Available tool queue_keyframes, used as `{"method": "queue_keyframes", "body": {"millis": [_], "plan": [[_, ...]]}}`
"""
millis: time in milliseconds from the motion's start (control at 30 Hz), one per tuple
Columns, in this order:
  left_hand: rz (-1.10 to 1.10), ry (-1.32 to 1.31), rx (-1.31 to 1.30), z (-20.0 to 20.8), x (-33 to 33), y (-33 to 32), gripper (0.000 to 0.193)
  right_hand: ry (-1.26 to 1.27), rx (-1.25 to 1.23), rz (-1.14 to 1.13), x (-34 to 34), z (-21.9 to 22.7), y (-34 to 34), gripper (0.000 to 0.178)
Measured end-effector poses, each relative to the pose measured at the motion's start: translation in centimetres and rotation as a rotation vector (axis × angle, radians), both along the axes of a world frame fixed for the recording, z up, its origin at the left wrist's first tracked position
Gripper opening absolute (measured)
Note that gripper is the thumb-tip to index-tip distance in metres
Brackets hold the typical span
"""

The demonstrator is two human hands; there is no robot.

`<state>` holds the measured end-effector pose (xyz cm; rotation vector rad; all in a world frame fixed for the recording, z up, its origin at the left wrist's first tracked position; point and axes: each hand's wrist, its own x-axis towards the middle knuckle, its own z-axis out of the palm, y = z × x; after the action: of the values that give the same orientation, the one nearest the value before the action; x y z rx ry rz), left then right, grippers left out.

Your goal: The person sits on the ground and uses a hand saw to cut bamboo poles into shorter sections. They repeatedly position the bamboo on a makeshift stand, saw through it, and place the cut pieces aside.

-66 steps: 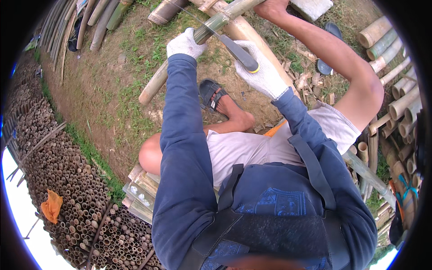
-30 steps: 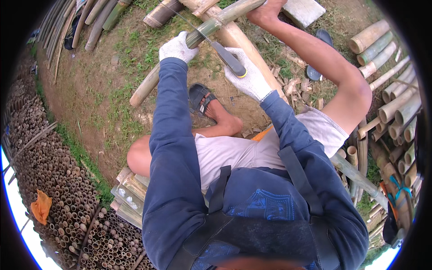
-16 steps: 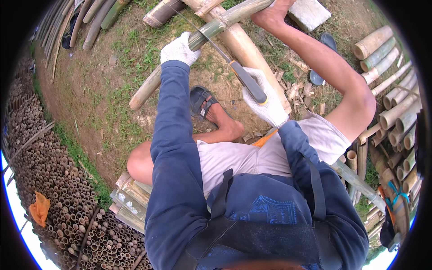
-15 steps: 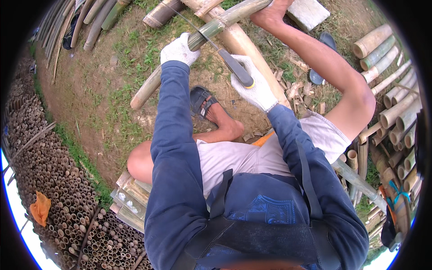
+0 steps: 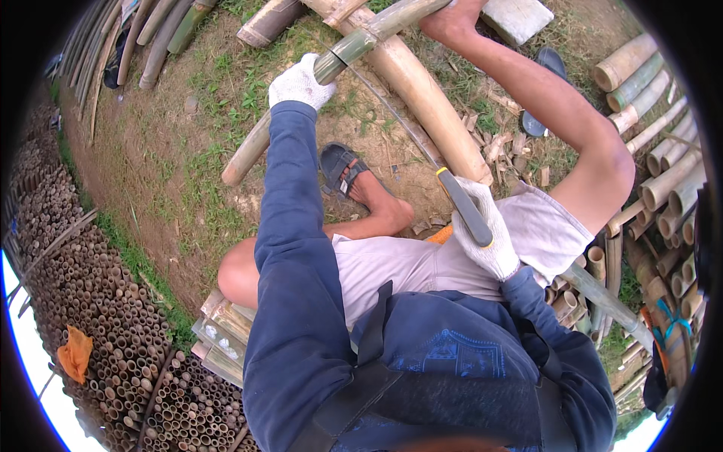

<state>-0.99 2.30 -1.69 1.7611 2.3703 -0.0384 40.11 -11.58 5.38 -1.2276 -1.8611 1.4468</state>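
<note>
A thick pale pole [image 5: 425,98] carries a greenish bamboo pole [image 5: 399,21] laid crosswise over it. On the patchy, grassy dirt ground [image 5: 166,162] lie a rectangular grey block [image 5: 518,19], dark footwear [image 5: 552,60] partly hidden by a leg [image 5: 561,105], scattered pale chips [image 5: 497,148] and a stout brown bamboo section [image 5: 271,21]

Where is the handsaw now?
In the head view, the handsaw is right of centre, slanting from the right hand up-left to the bamboo pole the left hand grips.

A big stack of bamboo poles [image 5: 98,290] shows lots of round ends. A crumpled orange sheet [image 5: 75,354] lies on the stack. Beside it are green grass [image 5: 131,255] and brown dirt [image 5: 139,169]. Bright white sky [image 5: 66,414] shines past it.
</note>
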Motion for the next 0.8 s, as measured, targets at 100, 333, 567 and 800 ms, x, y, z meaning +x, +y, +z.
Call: {"method": "queue_keyframes", "body": {"millis": [100, 333, 567, 800], "plan": [[0.042, -0.022, 0.004, 0.1, 0.4, 0.0, 0.062, 0.127, 0.104, 0.019, -9.1, -5.2, 7.6, 0.055], [0.132, -0.097, 0.065, 1.0, -2.1, -0.2, 0.063, 0.079, 0.246, 0.057, -15.1, -10.6, 11.1, 0.063], [-0.078, -0.627, 0.519, 3.0, -2.6, -1.7, 0.068, -0.442, 0.228, 0.388, -11.6, -14.7, 7.9, 0.07], [0.079, -1.358, 0.587, 7.8, 4.9, 0.7, 0.075, 0.074, 0.043, 0.188, -12.1, -7.6, 6.9, 0.106]]}}
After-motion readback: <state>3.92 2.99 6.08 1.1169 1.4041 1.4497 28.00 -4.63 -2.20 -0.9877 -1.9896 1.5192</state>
